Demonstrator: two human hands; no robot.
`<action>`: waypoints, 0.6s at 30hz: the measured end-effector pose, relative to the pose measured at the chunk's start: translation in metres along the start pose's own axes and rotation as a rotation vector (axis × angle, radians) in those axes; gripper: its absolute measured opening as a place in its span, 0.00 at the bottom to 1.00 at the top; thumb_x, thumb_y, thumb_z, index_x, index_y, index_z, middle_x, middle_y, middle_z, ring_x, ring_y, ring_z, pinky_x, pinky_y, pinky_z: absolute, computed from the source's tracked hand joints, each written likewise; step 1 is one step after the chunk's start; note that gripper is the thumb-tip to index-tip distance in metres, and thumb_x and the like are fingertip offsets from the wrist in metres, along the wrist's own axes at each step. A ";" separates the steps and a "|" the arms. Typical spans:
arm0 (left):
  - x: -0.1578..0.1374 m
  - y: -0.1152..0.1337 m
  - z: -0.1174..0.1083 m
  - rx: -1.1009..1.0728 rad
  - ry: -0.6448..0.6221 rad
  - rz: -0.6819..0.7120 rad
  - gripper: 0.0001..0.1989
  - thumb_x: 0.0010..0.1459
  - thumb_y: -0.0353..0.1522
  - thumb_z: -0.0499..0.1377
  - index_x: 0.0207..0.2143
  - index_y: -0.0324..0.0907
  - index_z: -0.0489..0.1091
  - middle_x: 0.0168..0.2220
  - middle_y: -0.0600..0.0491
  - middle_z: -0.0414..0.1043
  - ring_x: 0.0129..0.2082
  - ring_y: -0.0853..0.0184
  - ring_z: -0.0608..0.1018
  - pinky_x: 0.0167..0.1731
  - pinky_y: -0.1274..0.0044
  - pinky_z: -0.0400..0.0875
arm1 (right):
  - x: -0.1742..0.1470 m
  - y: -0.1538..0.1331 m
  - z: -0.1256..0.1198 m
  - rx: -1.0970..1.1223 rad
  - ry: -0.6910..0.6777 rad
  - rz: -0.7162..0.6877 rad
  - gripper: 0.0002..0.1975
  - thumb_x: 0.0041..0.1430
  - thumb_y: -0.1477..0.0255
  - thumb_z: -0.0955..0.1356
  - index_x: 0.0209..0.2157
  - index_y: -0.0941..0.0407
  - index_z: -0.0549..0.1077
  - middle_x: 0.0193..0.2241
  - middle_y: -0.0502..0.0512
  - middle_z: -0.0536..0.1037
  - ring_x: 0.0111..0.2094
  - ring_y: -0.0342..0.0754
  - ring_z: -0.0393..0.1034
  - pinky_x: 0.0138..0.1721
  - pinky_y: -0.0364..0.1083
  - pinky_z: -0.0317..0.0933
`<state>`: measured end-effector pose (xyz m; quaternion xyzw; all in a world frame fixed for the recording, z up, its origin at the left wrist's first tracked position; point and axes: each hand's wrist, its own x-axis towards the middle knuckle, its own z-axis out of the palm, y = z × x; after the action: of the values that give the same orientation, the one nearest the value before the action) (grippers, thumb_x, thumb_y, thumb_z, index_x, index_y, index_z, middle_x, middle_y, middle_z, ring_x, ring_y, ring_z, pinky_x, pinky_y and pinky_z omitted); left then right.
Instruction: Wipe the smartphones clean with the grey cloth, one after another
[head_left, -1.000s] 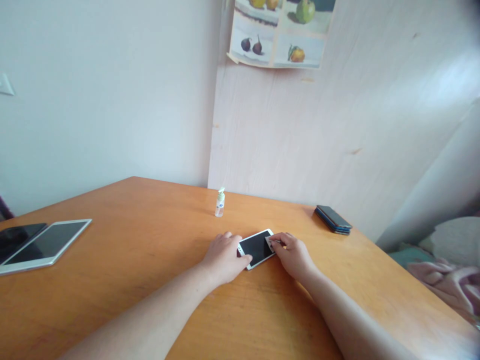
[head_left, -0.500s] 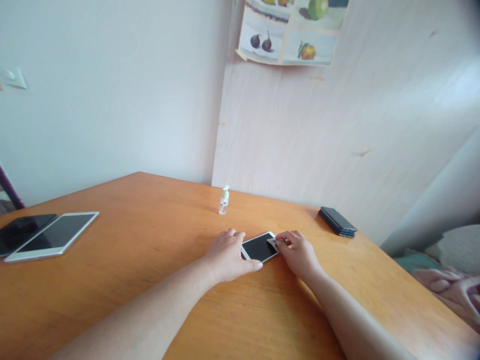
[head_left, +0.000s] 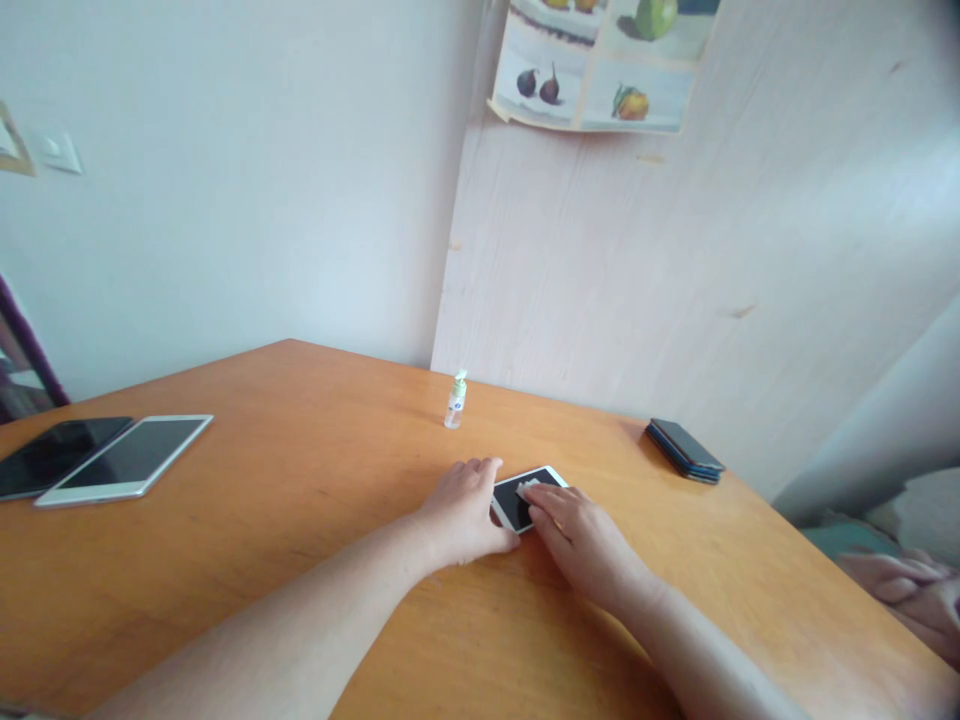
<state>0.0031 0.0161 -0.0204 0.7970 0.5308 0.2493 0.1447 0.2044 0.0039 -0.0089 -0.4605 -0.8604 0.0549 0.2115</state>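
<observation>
A white smartphone (head_left: 511,511) with a dark screen lies face up on the table, tilted a little in the plane. My left hand (head_left: 463,517) grips its left end, fingers at the far edge and thumb at the near edge. Flat over the right part of the screen rests my right hand (head_left: 583,540), its fingertips pressing a small white wipe (head_left: 528,487) onto the glass. The fingers cover part of the wipe and the phone's right side. Behind the phone stands a small clear pump bottle (head_left: 454,402) with a pale green top.
At the left, a white tablet (head_left: 135,460) overlaps a black tablet (head_left: 64,450). A stack of dark phones (head_left: 684,450) lies near the table's right edge. The wooden table (head_left: 300,420) meets a wall with a fruit picture (head_left: 592,85). Another person's hands (head_left: 904,580) show at far right.
My right hand has slid left across the screen with the wipe, its fingers now flatter. My left hand keeps its hold on the phone. The whole view has shifted slightly.
</observation>
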 end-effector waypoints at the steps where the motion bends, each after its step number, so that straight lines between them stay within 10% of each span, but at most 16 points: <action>1: 0.000 0.000 0.000 -0.002 -0.001 0.007 0.43 0.43 0.44 0.66 0.59 0.39 0.58 0.53 0.41 0.69 0.53 0.50 0.71 0.52 0.66 0.67 | -0.002 -0.009 -0.001 0.006 -0.044 -0.041 0.19 0.68 0.68 0.58 0.55 0.52 0.73 0.55 0.56 0.74 0.55 0.53 0.68 0.57 0.51 0.59; 12: 0.000 0.003 0.003 -0.011 0.000 0.006 0.46 0.40 0.43 0.67 0.61 0.40 0.55 0.56 0.40 0.67 0.56 0.49 0.69 0.55 0.65 0.64 | 0.000 0.024 -0.003 -0.171 -0.134 0.233 0.26 0.70 0.60 0.53 0.62 0.55 0.64 0.64 0.62 0.61 0.66 0.59 0.51 0.62 0.67 0.46; 18: 0.001 -0.001 0.005 -0.046 -0.005 0.047 0.48 0.44 0.41 0.64 0.65 0.38 0.49 0.57 0.39 0.66 0.55 0.49 0.70 0.54 0.64 0.64 | -0.002 -0.024 -0.002 0.061 -0.274 -0.060 0.24 0.71 0.60 0.53 0.65 0.45 0.57 0.67 0.54 0.55 0.68 0.57 0.45 0.64 0.68 0.36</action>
<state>0.0054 0.0177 -0.0254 0.8064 0.5055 0.2627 0.1587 0.1874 -0.0116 -0.0011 -0.4160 -0.8925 0.1370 0.1077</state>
